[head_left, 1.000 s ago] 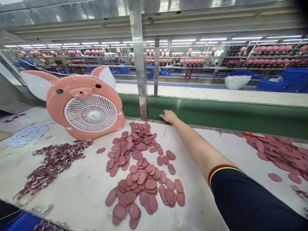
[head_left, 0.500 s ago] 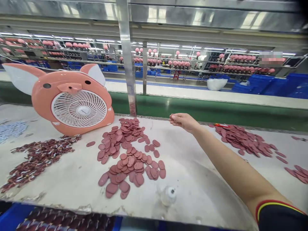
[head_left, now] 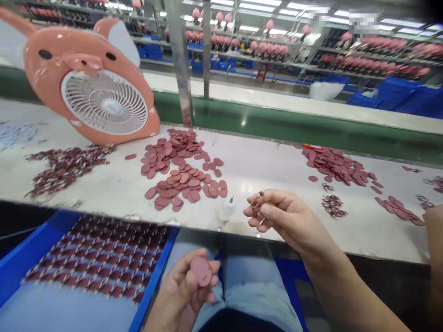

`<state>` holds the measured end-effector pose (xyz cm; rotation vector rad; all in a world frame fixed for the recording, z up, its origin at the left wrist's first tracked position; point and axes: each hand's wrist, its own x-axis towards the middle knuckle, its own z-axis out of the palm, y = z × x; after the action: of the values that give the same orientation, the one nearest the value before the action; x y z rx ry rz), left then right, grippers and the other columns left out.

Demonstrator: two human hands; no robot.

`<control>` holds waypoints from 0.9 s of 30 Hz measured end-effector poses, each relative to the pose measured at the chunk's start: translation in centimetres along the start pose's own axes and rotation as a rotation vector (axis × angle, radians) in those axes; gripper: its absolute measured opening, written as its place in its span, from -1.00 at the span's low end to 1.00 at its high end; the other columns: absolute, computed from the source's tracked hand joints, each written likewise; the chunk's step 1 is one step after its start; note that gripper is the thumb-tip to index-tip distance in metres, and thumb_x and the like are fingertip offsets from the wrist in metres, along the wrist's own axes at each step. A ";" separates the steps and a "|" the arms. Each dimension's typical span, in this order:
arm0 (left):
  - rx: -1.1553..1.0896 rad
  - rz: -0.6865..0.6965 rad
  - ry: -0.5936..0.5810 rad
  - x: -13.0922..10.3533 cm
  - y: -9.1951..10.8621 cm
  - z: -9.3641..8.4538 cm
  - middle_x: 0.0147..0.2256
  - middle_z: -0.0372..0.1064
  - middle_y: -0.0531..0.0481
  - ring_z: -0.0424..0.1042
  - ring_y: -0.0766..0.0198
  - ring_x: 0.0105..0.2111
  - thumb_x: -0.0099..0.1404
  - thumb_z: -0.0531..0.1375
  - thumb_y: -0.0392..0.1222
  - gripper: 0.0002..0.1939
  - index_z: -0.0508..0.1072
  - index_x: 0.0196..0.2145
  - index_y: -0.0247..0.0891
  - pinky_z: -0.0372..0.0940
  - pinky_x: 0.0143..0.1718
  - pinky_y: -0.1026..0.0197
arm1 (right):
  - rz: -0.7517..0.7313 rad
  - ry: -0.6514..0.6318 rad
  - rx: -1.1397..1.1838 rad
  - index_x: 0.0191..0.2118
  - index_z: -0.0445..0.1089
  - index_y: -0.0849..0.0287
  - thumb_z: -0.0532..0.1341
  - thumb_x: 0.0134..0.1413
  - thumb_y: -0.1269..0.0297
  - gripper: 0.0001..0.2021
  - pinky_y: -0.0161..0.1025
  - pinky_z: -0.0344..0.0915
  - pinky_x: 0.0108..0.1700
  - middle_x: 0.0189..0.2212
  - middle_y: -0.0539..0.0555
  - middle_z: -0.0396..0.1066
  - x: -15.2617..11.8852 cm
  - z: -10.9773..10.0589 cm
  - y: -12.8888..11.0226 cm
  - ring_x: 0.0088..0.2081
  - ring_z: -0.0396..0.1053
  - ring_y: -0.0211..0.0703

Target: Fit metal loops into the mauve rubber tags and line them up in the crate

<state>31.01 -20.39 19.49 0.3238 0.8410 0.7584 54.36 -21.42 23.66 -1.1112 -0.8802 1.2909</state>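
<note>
Low in the view, over my lap, my left hand (head_left: 185, 295) pinches a flat maroon oval piece (head_left: 201, 271) with small holes near one edge. My right hand (head_left: 294, 221) is raised at the table's front edge, its fingers closed on small dark-red strap pieces (head_left: 256, 205) whose exact shape is partly hidden. Left of it stands a small translucent bottle (head_left: 227, 210) with a thin tip. Beyond the bottle lies a heap of maroon ovals (head_left: 187, 180). Small straps with metal bits (head_left: 333, 206) lie to the right of my right hand.
A pig-shaped fan (head_left: 110, 107) stands at the back left, behind a pile of small dark straps (head_left: 65, 168). A blue bin (head_left: 159, 272) holds rows of assembled pieces. More ovals (head_left: 339, 166) lie at the right. Another person's arm (head_left: 434, 244) enters at the right edge.
My right hand has come back from the far side of the table towards me. My left hand with the oval has come into view. The camera has tilted down.
</note>
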 end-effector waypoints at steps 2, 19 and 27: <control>0.003 -0.005 -0.011 -0.5 -0.1 0.2 -0.45 0.60 -0.02 0.54 0.33 -0.50 -0.18 0.55 -0.05 -0.58 0.63 -0.32 -0.20 0.38 -0.50 0.41 | 0.022 -0.054 0.025 -0.27 0.59 0.10 0.45 0.00 0.24 -0.85 -0.44 0.49 -0.36 -0.34 0.06 0.58 -0.9 1.4 0.9 -0.36 0.55 -0.27; 0.074 -0.005 -0.175 -1.4 -0.5 -1.6 -0.50 0.49 0.05 0.49 0.36 -0.50 -0.04 0.49 0.04 -0.63 0.64 -0.31 -0.22 0.38 -0.44 0.38 | -0.206 -0.315 -0.552 -0.13 0.55 -0.05 0.34 0.17 0.34 -0.83 -0.45 0.40 -0.30 -0.35 -0.05 0.52 -3.2 4.8 1.7 -0.35 0.47 -0.35; 0.075 -0.022 -0.200 -1.1 -0.6 -1.8 -0.50 0.53 0.03 0.49 0.38 -0.54 -0.02 0.48 0.04 -0.64 0.65 -0.31 -0.24 0.40 -0.45 0.40 | -0.218 -0.383 -0.647 -0.05 0.52 -0.07 0.31 0.21 0.36 -0.78 -0.42 0.37 -0.29 -0.34 -0.06 0.49 -3.0 4.5 1.9 -0.33 0.45 -0.36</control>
<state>29.43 -21.62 18.65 0.4490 0.6838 0.6625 49.22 -23.93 23.30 -1.2234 -1.7418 1.0729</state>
